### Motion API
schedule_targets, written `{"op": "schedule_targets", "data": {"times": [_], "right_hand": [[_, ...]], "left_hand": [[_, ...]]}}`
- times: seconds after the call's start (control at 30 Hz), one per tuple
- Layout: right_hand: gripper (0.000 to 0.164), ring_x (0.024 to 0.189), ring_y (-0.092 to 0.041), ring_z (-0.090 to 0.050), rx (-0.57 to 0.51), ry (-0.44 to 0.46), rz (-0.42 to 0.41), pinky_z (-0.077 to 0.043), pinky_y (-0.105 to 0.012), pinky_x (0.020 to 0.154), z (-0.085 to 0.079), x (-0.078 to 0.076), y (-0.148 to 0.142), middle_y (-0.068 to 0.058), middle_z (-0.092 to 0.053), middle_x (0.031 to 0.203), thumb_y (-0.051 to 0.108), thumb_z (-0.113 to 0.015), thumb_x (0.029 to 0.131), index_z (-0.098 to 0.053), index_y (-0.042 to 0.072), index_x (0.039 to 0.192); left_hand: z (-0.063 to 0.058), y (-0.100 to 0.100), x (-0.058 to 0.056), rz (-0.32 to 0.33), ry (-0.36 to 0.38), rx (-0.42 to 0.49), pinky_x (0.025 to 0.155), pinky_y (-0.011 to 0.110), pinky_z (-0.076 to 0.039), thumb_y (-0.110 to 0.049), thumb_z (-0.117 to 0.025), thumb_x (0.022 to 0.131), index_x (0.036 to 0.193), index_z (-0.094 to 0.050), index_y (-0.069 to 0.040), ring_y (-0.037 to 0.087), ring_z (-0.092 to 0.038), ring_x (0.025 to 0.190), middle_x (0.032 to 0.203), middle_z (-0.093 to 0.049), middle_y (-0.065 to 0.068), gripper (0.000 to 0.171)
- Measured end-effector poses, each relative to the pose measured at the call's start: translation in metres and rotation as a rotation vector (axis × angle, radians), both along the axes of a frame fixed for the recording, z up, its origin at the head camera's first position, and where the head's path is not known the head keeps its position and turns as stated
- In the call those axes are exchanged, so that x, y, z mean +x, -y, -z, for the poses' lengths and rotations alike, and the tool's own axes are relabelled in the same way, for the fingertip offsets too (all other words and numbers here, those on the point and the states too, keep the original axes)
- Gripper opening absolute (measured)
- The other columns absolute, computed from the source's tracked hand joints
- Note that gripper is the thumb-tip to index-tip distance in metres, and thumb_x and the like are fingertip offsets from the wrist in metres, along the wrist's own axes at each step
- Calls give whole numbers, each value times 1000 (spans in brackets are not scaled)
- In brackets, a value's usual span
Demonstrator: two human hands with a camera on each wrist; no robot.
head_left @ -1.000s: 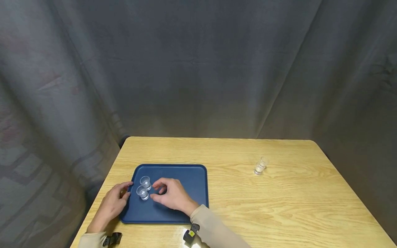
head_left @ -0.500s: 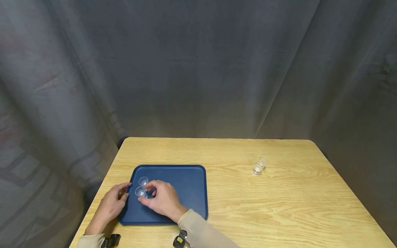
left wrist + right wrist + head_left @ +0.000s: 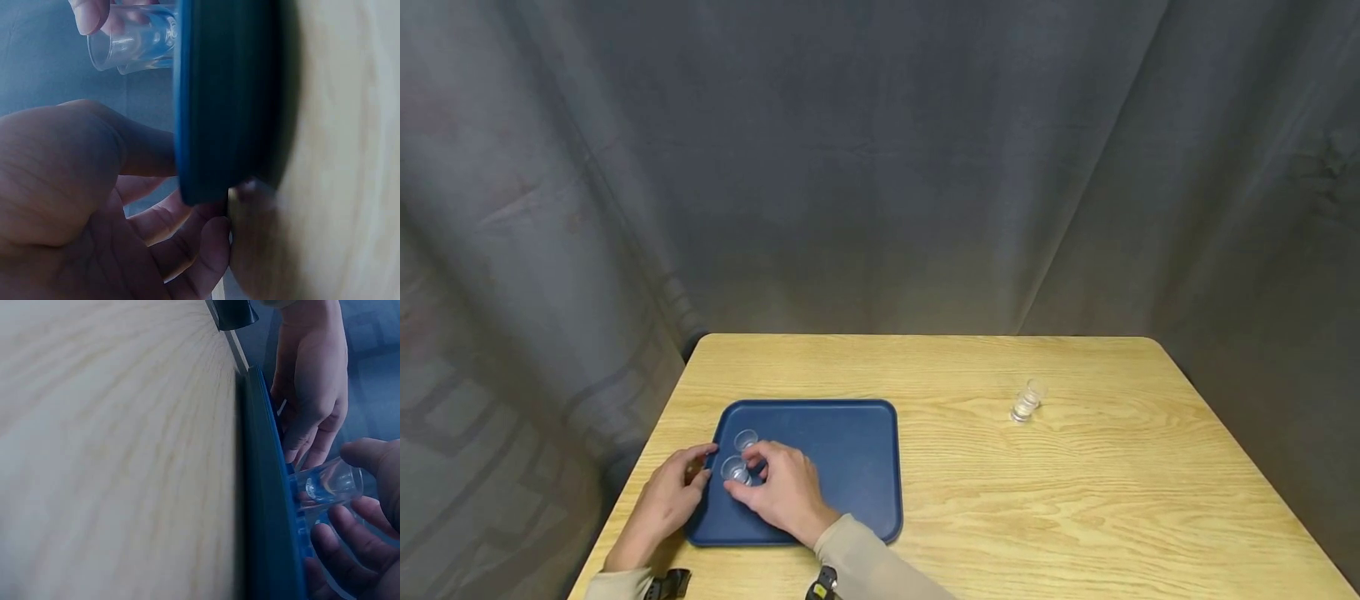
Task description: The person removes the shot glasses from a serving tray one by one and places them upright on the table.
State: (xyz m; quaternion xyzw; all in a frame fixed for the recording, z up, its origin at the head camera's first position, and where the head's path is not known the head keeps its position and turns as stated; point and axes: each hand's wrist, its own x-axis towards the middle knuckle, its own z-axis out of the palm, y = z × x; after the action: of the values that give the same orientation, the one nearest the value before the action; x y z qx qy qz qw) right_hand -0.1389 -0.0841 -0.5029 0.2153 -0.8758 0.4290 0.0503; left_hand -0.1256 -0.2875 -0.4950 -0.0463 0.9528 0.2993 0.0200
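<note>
A clear shot glass [image 3: 735,471] stands upright in the left part of the blue tray [image 3: 842,467]. My right hand [image 3: 786,487] pinches it, with the thumb on its near side and the fingers on its far side. Just behind it is a second shot glass [image 3: 746,439], partly covered by those fingers. At the tray's left edge, my left hand [image 3: 666,500] holds the rim. In the left wrist view its thumb [image 3: 147,150] lies against the rim and its other fingers curl by the edge.
More clear glassware [image 3: 1026,402] stands close together on the right half of the wooden table [image 3: 1075,483]. A grey curtain [image 3: 880,167] hangs behind the table and along both sides.
My right hand has moved left to the nearer shot glass and pinched it. That glass has shifted slightly left and toward me, apart from the other. The left hand stays at the rim.
</note>
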Motion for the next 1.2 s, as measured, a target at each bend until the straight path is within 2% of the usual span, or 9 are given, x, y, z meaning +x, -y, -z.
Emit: {"op": "schedule_targets", "data": {"times": [0.63, 0.87, 1.0, 1.1, 1.2], "right_hand": [[29, 75, 7, -62, -102, 29, -14, -41, -6, 65, 2, 0, -4, 11, -77, 95, 37, -89, 84, -81, 21, 107], [27, 76, 2, -66, -159, 25, -9, -44, -8, 66, -3, -3, -10, 10, -77, 93, 37, -89, 85, -82, 20, 106], [29, 86, -4, -70, -177, 16, 9, -47, -10, 74, -4, -5, -13, 8, -78, 99, 36, -88, 85, -81, 20, 108], [29, 91, -9, -72, -223, 24, 15, -51, -13, 79, -4, -6, -16, 6, -78, 102, 34, -88, 84, -81, 19, 109], [30, 89, -11, -73, -292, 38, 14, -55, -17, 79, -4, -8, -20, 2, -80, 102, 29, -89, 83, -80, 16, 109]], "left_hand": [[0, -3, -1, -9, 12, -1, 92, 59, -51, -6, -61, 102, 142, -64, 0, 39, -65, 109, 133, -64, 31, 40], [-1, -2, -3, -18, 20, -7, 91, 57, -51, -7, -61, 103, 144, -63, -1, 37, -64, 107, 133, -64, 30, 41], [-1, -1, -3, -20, 24, -7, 91, 57, -50, -8, -61, 103, 144, -62, -1, 36, -63, 106, 132, -64, 29, 42], [-1, -1, -3, -20, 30, -1, 90, 56, -50, -8, -61, 103, 144, -62, -1, 36, -63, 105, 131, -64, 29, 42], [-1, -1, -2, -18, 24, -4, 89, 54, -50, -7, -62, 103, 144, -63, -1, 34, -63, 103, 128, -65, 27, 41]]}}
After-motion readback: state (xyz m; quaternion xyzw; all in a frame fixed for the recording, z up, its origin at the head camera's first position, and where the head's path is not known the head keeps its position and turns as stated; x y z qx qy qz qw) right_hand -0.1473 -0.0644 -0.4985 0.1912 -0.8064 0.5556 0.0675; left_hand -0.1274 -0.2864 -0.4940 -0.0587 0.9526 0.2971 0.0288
